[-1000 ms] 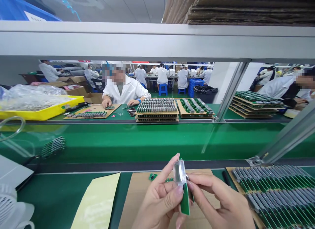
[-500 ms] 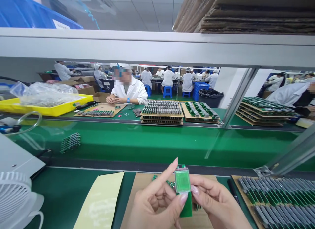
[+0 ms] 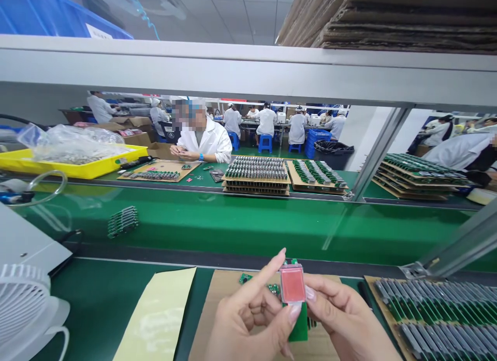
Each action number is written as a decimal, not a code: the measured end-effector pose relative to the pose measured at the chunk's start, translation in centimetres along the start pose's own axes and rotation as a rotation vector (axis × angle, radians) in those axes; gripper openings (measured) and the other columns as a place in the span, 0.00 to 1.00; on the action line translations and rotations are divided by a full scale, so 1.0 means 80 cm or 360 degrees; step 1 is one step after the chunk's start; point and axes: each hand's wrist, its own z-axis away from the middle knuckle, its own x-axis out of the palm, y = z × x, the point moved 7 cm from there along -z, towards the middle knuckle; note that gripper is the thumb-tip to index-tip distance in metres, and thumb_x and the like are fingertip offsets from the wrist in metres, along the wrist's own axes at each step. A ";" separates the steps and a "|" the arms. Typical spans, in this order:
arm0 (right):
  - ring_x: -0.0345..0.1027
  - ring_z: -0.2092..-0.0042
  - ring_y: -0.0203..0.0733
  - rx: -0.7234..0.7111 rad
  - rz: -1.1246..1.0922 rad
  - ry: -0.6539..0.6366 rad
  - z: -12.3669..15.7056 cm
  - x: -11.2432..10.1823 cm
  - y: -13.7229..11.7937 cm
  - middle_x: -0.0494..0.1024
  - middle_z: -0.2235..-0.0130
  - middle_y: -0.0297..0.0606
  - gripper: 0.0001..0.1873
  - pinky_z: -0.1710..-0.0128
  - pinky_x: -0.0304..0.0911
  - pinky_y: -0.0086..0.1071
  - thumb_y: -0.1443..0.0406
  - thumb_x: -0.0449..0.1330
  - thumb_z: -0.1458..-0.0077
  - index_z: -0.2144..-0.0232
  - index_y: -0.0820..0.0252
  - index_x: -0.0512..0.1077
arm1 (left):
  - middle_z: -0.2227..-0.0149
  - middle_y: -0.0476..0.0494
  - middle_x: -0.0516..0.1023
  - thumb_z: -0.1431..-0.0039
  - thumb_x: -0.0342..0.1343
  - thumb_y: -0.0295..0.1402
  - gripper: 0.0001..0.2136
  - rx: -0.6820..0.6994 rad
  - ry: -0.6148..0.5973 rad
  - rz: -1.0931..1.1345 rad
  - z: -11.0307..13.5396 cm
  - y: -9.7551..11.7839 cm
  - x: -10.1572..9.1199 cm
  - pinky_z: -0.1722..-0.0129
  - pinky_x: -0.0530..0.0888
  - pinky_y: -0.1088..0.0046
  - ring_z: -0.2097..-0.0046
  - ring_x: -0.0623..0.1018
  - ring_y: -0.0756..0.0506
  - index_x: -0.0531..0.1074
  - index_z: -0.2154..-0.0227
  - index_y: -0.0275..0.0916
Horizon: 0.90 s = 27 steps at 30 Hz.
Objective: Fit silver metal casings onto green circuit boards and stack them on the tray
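Between my two hands a green circuit board with a small square screen (image 3: 293, 285) is held upright over a cardboard sheet (image 3: 217, 304). The screen glows red, with a clear rim around it. My left hand (image 3: 252, 314) grips the board from the left, thumb at the screen's lower edge and index finger along its upper left. My right hand (image 3: 337, 309) pinches the right edge between thumb and fingers. Behind my fingers, small green circuit boards (image 3: 245, 278) lie on the cardboard, partly hidden by my hands.
Rows of boards stand on a cardboard tray (image 3: 427, 309) at right. A yellow sheet (image 3: 155, 314) and a white fan (image 3: 31, 309) are at left. Beyond, a green belt (image 3: 233, 221) carries a board stack (image 3: 123, 221). A co-worker (image 3: 205, 138) sits opposite, under the shelf (image 3: 233, 71).
The screen has turned from green to red. The board stack on the belt has shifted right. Both hands keep their hold on the board.
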 end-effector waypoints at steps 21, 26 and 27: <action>0.72 0.50 0.47 -0.0232 0.0450 0.0089 0.011 -0.007 -0.010 0.79 0.51 0.41 0.11 0.52 0.68 0.33 0.55 0.64 0.44 0.68 0.54 0.79 | 0.75 0.51 0.76 0.49 0.63 0.38 0.25 0.0278 -0.0056 -0.0148 -0.020 -0.002 -0.001 0.64 0.74 0.76 0.69 0.76 0.49 0.73 0.47 0.44; 0.73 0.58 0.43 -0.0355 0.0517 0.0310 0.038 -0.016 -0.011 0.81 0.58 0.39 0.12 0.56 0.68 0.31 0.55 0.63 0.45 0.70 0.56 0.78 | 0.71 0.48 0.81 0.47 0.59 0.40 0.28 0.0267 -0.0404 -0.0495 -0.024 -0.005 0.019 0.60 0.75 0.71 0.66 0.79 0.45 0.67 0.42 0.46; 0.73 0.59 0.43 -0.0399 0.0564 0.0407 0.047 -0.029 -0.013 0.81 0.60 0.38 0.12 0.57 0.67 0.30 0.54 0.63 0.45 0.70 0.56 0.78 | 0.66 0.47 0.82 0.47 0.59 0.39 0.29 0.0267 -0.0474 -0.0628 -0.029 -0.009 0.017 0.57 0.75 0.69 0.63 0.80 0.44 0.65 0.40 0.47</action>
